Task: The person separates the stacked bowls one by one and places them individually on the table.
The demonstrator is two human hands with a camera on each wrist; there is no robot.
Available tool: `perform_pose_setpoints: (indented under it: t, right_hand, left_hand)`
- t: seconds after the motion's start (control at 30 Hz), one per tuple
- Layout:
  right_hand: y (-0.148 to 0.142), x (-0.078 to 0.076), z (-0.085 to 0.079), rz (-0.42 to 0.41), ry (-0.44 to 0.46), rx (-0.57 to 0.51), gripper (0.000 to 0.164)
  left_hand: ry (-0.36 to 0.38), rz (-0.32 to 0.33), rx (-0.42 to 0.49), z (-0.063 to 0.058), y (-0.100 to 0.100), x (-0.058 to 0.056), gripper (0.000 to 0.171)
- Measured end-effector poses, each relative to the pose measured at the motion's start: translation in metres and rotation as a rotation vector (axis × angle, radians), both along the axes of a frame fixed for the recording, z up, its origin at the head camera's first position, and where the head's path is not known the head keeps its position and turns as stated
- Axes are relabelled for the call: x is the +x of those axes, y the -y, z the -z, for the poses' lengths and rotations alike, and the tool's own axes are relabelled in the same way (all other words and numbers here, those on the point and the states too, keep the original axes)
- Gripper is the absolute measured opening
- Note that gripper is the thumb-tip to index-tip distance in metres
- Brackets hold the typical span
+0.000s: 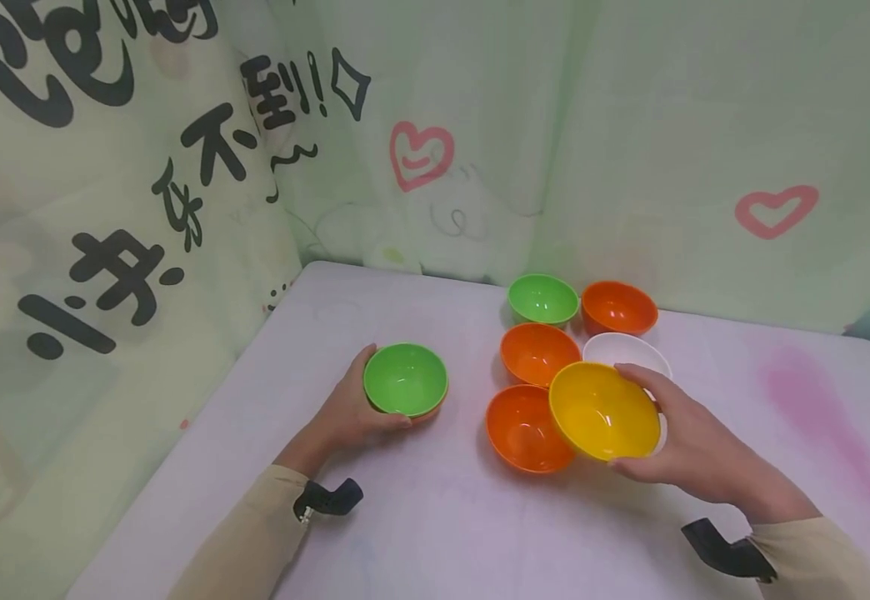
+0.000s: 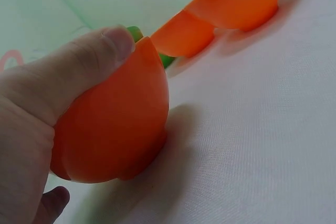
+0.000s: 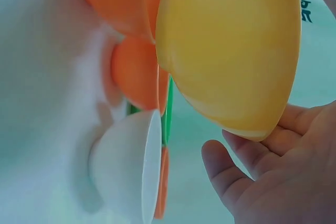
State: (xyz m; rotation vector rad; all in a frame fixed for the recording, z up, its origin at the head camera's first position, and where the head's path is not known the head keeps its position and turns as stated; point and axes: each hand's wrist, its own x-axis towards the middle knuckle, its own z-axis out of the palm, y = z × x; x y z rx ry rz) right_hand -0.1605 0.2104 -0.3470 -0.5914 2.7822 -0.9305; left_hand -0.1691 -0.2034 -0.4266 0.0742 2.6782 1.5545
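My left hand (image 1: 348,412) grips a green bowl (image 1: 405,377) nested inside an orange bowl (image 2: 113,124), thumb at the near rim. In the left wrist view the orange bowl is held tilted close over the table, with its shadow beside it. On the right, my right hand (image 1: 697,442) holds a yellow bowl (image 1: 603,412) by its rim, thumb in front and fingers behind. The yellow bowl is raised, and overlaps the nearest orange bowl (image 1: 525,429) in the head view. Behind it sits a white bowl (image 3: 123,166), partly hidden.
Another orange bowl (image 1: 538,354) stands behind the nearest one. At the back are a second green bowl (image 1: 543,298) and one more orange bowl (image 1: 618,307). They stand on a table with a pale cloth (image 1: 435,533), against a printed curtain (image 1: 630,125).
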Motion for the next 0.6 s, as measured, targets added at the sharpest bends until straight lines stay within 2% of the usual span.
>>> perform_pose_setpoints:
  t: [0.37, 0.6]
  right_hand:
    - [-0.038, 0.01, 0.018, 0.087, 0.081, 0.105, 0.109]
    - [-0.044, 0.013, 0.033, 0.106, 0.149, 0.118, 0.111]
  left_hand:
    - [0.003, 0.005, -0.003, 0.0, 0.001, 0.0, 0.127]
    - [-0.001, 0.002, -0.018, 0.001, 0.001, -0.001, 0.127]
